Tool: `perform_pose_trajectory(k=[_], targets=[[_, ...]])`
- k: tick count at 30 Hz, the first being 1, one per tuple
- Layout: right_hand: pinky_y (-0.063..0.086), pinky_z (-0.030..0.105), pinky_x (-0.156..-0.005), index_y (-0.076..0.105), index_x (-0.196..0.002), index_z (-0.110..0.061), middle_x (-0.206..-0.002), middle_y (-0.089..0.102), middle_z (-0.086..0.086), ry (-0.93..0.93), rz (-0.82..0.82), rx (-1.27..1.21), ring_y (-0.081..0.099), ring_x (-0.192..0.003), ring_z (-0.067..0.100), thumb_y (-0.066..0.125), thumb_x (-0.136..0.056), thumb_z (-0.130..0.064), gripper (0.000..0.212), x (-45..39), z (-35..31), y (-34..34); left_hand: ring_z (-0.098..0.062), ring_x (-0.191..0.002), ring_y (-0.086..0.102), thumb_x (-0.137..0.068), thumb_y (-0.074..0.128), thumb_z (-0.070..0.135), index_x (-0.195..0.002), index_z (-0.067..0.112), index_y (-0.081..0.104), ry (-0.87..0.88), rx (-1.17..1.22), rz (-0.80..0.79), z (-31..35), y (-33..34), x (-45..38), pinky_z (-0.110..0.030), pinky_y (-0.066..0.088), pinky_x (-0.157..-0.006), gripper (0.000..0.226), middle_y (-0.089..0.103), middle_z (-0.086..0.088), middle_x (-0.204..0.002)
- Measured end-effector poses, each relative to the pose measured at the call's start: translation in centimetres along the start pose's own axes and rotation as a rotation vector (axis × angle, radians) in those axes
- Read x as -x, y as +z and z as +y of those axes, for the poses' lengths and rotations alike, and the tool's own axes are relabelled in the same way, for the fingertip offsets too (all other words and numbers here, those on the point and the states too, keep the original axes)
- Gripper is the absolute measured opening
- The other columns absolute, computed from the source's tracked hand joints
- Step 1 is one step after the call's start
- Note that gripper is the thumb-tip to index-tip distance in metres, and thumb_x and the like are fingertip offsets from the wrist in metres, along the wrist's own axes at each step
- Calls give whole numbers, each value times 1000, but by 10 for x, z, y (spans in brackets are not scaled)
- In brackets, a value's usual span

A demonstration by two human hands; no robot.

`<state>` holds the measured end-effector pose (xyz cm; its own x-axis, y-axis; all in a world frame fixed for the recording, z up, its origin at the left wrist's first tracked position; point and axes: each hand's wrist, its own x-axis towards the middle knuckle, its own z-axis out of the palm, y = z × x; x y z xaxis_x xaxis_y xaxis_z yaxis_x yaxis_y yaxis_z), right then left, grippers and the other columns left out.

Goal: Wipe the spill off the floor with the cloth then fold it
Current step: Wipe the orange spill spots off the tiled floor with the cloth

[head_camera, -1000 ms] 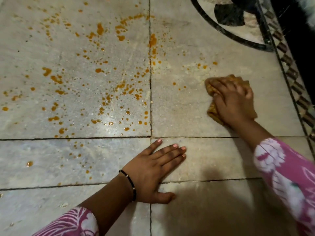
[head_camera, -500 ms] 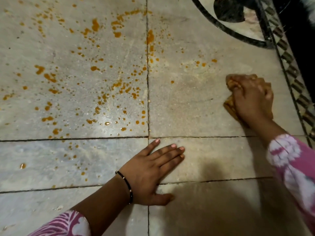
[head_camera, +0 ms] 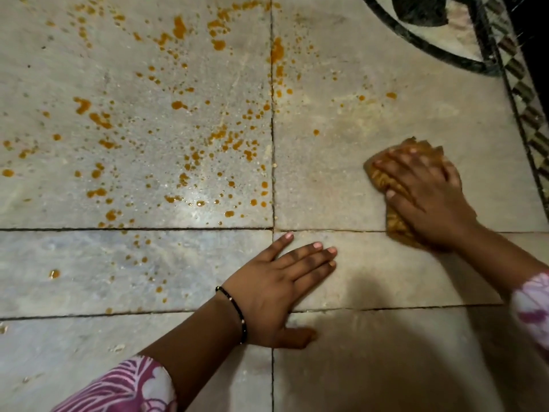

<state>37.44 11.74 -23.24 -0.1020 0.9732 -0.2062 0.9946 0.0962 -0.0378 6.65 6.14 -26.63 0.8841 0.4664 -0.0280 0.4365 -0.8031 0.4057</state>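
Note:
An orange spill (head_camera: pixel 190 138) of drops and splashes covers the pale stone floor tiles, thickest on the upper left tile. A crumpled orange-brown cloth (head_camera: pixel 383 179) lies on the right tile. My right hand (head_camera: pixel 427 194) presses down on the cloth and covers most of it. Lying flat on the floor, fingers apart, my left hand (head_camera: pixel 279 289) holds nothing and rests near the tile joint below the spill. A few orange drops (head_camera: pixel 391 95) sit above the cloth.
A dark curved inlay (head_camera: pixel 427 49) and a checkered border strip (head_camera: pixel 525 108) run along the upper right of the floor, with a black area beyond. My shadow falls over the lower right tiles (head_camera: pixel 401 367).
My right hand has slid the cloth toward me and slightly left, down to the tile joint. My left hand has stayed planted.

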Motion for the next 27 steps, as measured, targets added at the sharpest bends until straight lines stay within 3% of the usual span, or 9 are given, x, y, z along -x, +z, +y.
perform_pose_trajectory(k=[3,5,9,12,14,17,22,24,27], targets=[[-1,55,-113,10,-148,-43,-159,9,-9,116,21,-28,1,-146,18,14,-88,-60,62,-57,-8,-12,-15,-146,10,-77,49,71,-150,16,23,-3,5,-4,0,-1,0,-48,9,-116,95,15,0,-159],[-4,57,-113,8,-149,-39,-160,5,-7,96,19,1,-2,-147,19,18,-93,-55,59,-88,-39,-12,-14,-146,11,-77,50,71,-150,16,24,-1,-9,-2,0,-1,0,-48,9,-116,95,17,0,-159],[-4,57,-112,17,-150,-33,-159,17,0,-216,30,51,7,-146,24,17,-91,-51,61,-69,-110,4,-15,-146,13,-77,50,71,-149,16,25,-6,-27,-6,2,-3,-1,-47,10,-116,94,19,0,-158],[8,56,-113,36,-143,-31,-151,36,-1,-401,89,90,25,-142,22,30,-90,-47,56,-21,-93,14,-15,-146,15,-77,50,71,-149,16,24,-2,-36,-3,1,-2,-1,-47,9,-116,95,22,-1,-158],[12,55,-113,42,-140,-31,-148,40,1,-340,81,80,30,-140,23,33,-88,-47,55,-3,-60,13,-15,-146,13,-77,50,71,-149,16,24,-2,-32,2,0,-1,-1,-46,9,-116,95,20,-1,-158],[9,55,-112,34,-143,-35,-151,34,-1,-126,74,73,26,-141,24,27,-87,-51,59,-15,-29,4,-14,-146,11,-78,50,71,-150,16,23,0,-26,3,0,-1,0,-46,8,-117,95,18,0,-159],[1,64,-109,16,-150,-25,-158,16,4,77,46,37,9,-145,29,24,-82,-56,76,-82,-73,-6,-14,-146,10,-78,50,70,-150,16,23,1,-31,-6,1,-2,0,-47,7,-117,95,17,-1,-159],[-2,63,-110,12,-152,-22,-159,12,7,-37,17,76,5,-146,31,21,-82,-55,77,-81,-100,-3,-15,-146,12,-77,51,70,-150,15,23,5,-50,-21,2,-3,1,-48,6,-117,95,18,-2,-158],[0,60,-113,18,-151,-26,-157,23,3,-285,60,137,12,-146,25,23,-85,-51,71,-41,-110,7,-17,-145,17,-78,45,70,-150,14,23,-16,-100,-45,6,-3,1,-48,3,-116,94,21,-3,-157]])
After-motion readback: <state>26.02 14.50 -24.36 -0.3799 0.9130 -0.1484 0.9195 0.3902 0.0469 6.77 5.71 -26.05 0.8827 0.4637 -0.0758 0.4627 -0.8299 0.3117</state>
